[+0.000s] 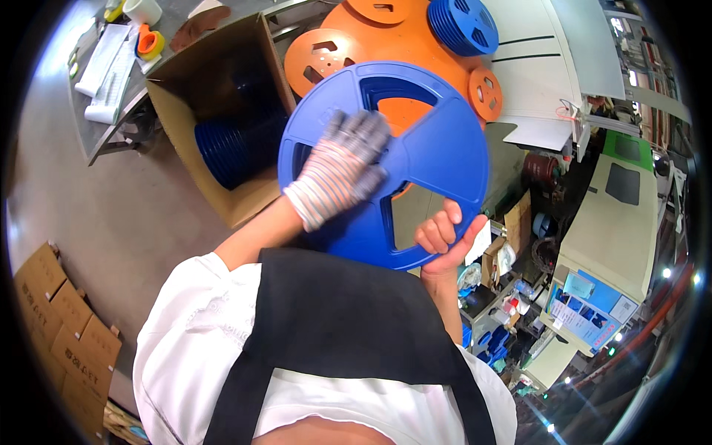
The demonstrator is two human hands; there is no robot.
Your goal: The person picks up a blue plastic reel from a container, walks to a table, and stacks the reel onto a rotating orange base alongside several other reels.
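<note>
A large blue plastic reel (447, 142) with wide cut-out windows is held up in front of my chest, its flat face toward me. My left hand (340, 165), in a striped knit glove with grey-coated fingers, lies flat against the reel near its hub, fingers stretched out. Bare, my right hand (447, 239) grips the reel's lower right rim, fingers curled through a window and thumb outside. Left of the reel, an open cardboard box (178, 141) holds several blue reels (221, 154) stacked on edge. Behind stands an orange round table (423, 41).
Orange discs (320, 55) and a stack of blue reels (463, 28) rest on the orange table. A metal table (95, 137) with tape rolls (150, 44) stands far left. At right is a beige machine (612, 215); closed cartons (70, 326) are stacked lower left.
</note>
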